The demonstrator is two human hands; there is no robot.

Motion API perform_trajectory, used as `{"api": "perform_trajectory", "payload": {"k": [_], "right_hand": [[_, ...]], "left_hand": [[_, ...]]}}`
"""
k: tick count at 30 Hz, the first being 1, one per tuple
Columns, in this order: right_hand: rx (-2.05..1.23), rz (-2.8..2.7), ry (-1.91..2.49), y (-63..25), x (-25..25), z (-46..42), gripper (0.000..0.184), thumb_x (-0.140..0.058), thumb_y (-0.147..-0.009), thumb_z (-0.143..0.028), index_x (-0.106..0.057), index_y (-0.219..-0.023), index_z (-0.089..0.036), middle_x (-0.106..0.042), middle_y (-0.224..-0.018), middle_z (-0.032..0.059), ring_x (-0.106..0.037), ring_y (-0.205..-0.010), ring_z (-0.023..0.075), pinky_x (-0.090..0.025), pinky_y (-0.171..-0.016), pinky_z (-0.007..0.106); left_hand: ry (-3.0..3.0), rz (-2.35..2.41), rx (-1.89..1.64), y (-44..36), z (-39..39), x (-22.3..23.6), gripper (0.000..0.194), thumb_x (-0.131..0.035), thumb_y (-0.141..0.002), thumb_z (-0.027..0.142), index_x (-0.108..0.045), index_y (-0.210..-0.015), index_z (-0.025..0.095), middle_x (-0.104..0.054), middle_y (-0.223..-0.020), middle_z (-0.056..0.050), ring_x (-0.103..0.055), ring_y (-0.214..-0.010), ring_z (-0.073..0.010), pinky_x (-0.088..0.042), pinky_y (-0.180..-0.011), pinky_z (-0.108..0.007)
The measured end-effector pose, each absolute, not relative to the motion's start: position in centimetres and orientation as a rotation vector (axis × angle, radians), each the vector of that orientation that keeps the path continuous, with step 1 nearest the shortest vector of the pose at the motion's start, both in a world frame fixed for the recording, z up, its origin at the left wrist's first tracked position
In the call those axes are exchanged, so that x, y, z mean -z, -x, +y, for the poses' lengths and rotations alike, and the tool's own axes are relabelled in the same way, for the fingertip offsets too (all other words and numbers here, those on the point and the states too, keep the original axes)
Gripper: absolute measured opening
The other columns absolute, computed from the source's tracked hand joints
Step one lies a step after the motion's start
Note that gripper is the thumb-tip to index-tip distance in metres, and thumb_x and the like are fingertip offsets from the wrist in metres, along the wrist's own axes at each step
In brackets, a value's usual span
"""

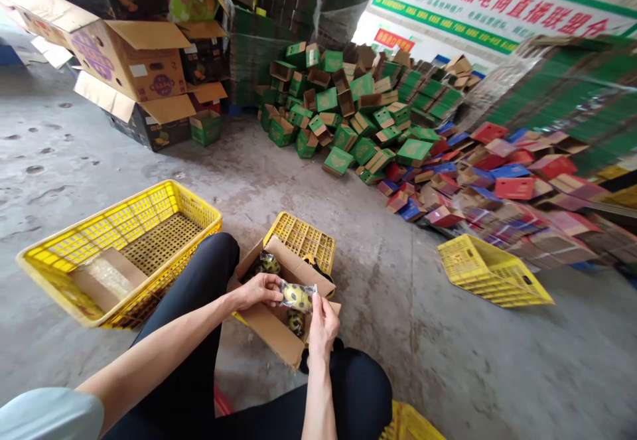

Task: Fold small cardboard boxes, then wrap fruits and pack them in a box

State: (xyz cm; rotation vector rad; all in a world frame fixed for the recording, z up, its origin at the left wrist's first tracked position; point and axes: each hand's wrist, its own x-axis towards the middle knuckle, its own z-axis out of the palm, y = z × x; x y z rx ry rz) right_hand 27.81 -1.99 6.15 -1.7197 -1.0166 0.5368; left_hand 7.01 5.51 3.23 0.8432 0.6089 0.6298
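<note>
Green boxes (348, 121) lie heaped on a grey concrete floor (398, 294) beneath a banner (502, 5).

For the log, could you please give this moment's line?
left hand + right hand: holding yellow-black plastic-wrapped item | beneath: open brown cardboard box

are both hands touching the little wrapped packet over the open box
Touching: the head view shows the left hand and right hand gripping opposite ends of the packet.
</note>
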Motion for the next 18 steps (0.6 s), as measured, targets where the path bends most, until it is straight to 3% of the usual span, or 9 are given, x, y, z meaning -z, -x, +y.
{"api": "perform_trajectory", "payload": {"k": [7, 13, 18], "right_hand": [[-0.777, -0.781, 1.596, -27.62, -5.31, -1.81, 0.063, -0.070, -0.078, -0.072, -0.082, -0.104, -0.015, -0.081, -0.095, 0.0112, -0.073, -0.089, 0.0274, -0.056, -0.077, 0.034], [-0.904, -0.777, 1.552, -27.41, -5.34, -1.88, 0.058, -0.073, -0.077, -0.068, -0.082, -0.105, -0.018, -0.081, -0.103, 0.0113, -0.073, -0.099, 0.0294, -0.057, -0.083, 0.034], [-0.918, -0.743, 1.563, -27.29, -5.51, -1.95, 0.062, -0.071, -0.077, -0.070, -0.083, -0.104, -0.016, -0.081, -0.104, 0.0129, -0.073, -0.100, 0.0307, -0.057, -0.085, 0.036]], "left_hand": [[-0.905, 0.583, -0.673, -6.91, 5.77, -3.65, 0.043, -0.094, -0.067, 0.038, -0.070, -0.093, 0.013, -0.069, -0.066, 0.000, -0.057, -0.055, -0.0100, -0.043, -0.060, -0.023], [-0.973, 0.592, -0.674, -6.71, 5.76, -3.64, 0.053, -0.091, -0.070, 0.041, -0.075, -0.111, 0.012, -0.067, -0.068, 0.000, -0.056, -0.057, -0.0101, -0.043, -0.061, -0.024], [-0.935, 0.647, -0.703, -6.97, 5.72, -2.88, 0.049, -0.090, -0.071, 0.044, -0.073, -0.105, 0.013, -0.067, -0.070, 0.000, -0.057, -0.051, -0.0086, -0.045, -0.057, -0.023]]}}
